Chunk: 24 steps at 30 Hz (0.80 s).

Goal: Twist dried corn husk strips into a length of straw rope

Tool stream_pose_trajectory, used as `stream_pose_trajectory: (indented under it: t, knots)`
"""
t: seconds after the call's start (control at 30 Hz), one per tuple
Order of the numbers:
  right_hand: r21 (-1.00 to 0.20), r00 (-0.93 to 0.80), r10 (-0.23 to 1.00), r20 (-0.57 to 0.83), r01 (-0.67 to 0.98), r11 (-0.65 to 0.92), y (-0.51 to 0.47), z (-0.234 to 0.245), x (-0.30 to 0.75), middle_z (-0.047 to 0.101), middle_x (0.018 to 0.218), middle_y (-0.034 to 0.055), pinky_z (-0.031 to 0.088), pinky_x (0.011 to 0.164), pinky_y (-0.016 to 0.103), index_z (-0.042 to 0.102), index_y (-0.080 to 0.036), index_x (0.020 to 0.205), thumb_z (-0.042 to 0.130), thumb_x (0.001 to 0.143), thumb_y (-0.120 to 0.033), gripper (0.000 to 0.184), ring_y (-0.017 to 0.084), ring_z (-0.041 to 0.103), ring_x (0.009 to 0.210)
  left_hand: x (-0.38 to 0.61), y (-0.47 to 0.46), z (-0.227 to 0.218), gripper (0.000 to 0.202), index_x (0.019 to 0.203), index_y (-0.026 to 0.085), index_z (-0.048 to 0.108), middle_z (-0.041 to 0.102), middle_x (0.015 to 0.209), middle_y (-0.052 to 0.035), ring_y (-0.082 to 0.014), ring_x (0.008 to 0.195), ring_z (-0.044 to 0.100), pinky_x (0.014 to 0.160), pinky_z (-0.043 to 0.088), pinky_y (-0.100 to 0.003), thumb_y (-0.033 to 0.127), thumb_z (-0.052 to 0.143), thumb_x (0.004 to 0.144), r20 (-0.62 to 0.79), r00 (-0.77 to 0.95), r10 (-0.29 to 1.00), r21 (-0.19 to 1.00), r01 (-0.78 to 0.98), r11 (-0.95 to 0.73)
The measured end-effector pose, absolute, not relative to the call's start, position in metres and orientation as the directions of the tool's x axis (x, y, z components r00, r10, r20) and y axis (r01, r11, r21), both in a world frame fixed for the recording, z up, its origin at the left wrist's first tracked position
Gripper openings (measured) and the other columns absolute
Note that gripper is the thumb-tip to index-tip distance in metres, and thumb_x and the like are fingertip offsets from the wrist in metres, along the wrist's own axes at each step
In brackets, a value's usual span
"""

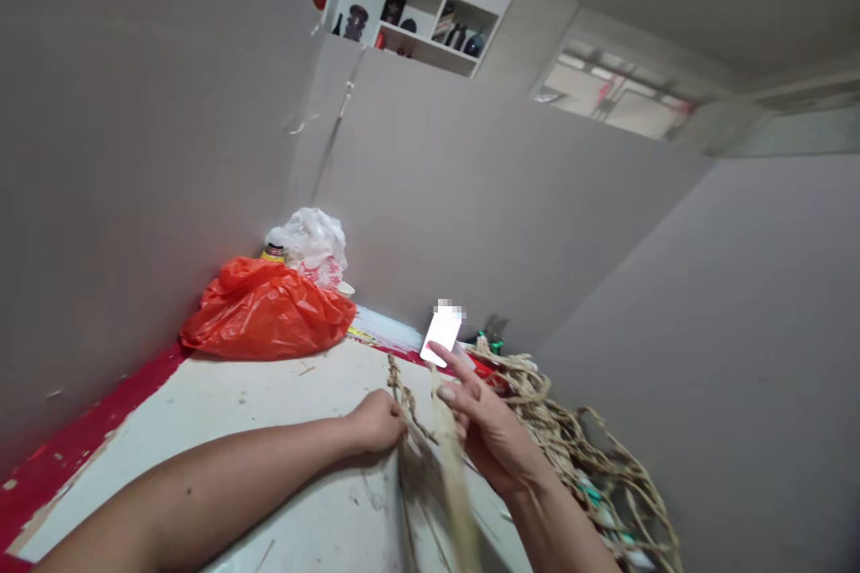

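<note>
My left hand [377, 423] is closed in a fist around a thin braided rope [408, 396] of tan plant fibre, whose knotted end sticks up past the knuckles. Beside it, my right hand [494, 434] has its index finger stretched out and its thumb against a flat pale fibre strip [447, 457]. The other right fingers curl behind that strip, partly hidden. Lower down the strip is smeared by motion. Loose strands hang below my left fist, over the edge of the white tabletop [288, 398].
A heap of braided rope [571, 421] lies on the right. A bright-screened phone [442, 336] leans at the back. An orange plastic bag [269, 309] and a white plastic bag [313, 242] sit at the back left. Grey walls enclose the table; a shelf [409, 9] is set high up.
</note>
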State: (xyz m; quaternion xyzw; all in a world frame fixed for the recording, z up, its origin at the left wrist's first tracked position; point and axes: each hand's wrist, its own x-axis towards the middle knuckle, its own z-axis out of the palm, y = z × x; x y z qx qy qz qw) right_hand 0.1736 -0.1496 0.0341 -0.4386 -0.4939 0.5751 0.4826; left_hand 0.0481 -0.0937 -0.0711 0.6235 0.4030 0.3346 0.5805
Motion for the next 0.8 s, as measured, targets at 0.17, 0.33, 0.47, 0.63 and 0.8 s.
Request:
stream_pose_trajectory:
  t: [0.17, 0.33, 0.47, 0.63, 0.8]
  knots:
    - [-0.985, -0.126, 0.977, -0.172, -0.005, -0.174, -0.170, -0.010, 0.193, 0.049, 0.059, -0.0081, 0.031, 0.038, 0.019, 0.038, -0.018, 0.135, 0.079, 0.061, -0.032, 0.085, 0.006, 0.039, 0.040, 0.043, -0.092, -0.075, 0.027, 0.046, 0.016, 0.050, 0.046, 0.038, 0.0031, -0.0095, 0.038, 0.039, 0.050, 0.034, -0.025, 0.021, 0.049, 0.072, -0.099, 0.465, 0.880, 0.983, 0.185, 0.013]
    - [-0.984, 0.001, 0.999, -0.037, 0.172, -0.037, -0.170, -0.055, 0.171, 0.049, 0.058, -0.0078, 0.035, 0.047, 0.021, 0.034, -0.011, 0.137, 0.072, 0.065, -0.027, 0.083, 0.009, 0.042, 0.047, 0.041, -0.095, -0.073, 0.025, 0.053, 0.016, 0.051, 0.056, 0.047, 0.0005, -0.0103, 0.044, 0.045, 0.054, 0.036, -0.024, 0.031, 0.047, 0.073, -0.101, 0.446, 0.889, 0.989, 0.145, 0.039]
    - [-0.963, 0.021, 0.996, 0.085, 0.256, 0.077, -0.172, -0.069, 0.161, 0.050, 0.061, -0.0064, 0.039, 0.057, 0.024, 0.038, -0.013, 0.137, 0.065, 0.069, -0.020, 0.073, 0.010, 0.045, 0.055, 0.043, -0.096, -0.074, 0.026, 0.054, 0.016, 0.049, 0.054, 0.048, 0.0007, -0.0108, 0.045, 0.045, 0.055, 0.036, -0.025, 0.034, 0.047, 0.073, -0.090, 0.417, 0.904, 0.991, 0.131, 0.038]
    - [-0.985, 0.018, 0.998, 0.063, 0.160, 0.059, -0.175, -0.067, 0.160, 0.054, 0.069, -0.0033, 0.040, 0.052, 0.022, 0.037, -0.017, 0.134, 0.064, 0.072, -0.024, 0.068, 0.011, 0.048, 0.058, 0.047, -0.096, -0.078, 0.022, 0.059, 0.016, 0.049, 0.044, 0.049, 0.0043, -0.0098, 0.050, 0.039, 0.053, 0.031, -0.023, 0.030, 0.046, 0.074, -0.024, 0.313, 0.949, 0.980, 0.195, -0.040]
    - [-0.999, 0.021, 0.999, -0.040, 0.001, -0.040, -0.177, -0.064, 0.159, 0.053, 0.070, -0.0044, 0.039, 0.042, 0.018, 0.043, -0.022, 0.107, 0.069, 0.069, -0.030, 0.046, 0.011, 0.051, 0.055, 0.048, -0.099, -0.075, 0.022, 0.058, 0.016, 0.049, 0.042, 0.053, 0.0039, -0.0107, 0.056, 0.040, 0.055, 0.032, -0.023, 0.029, 0.044, 0.074, 0.021, 0.284, 0.959, 0.966, 0.240, -0.092]
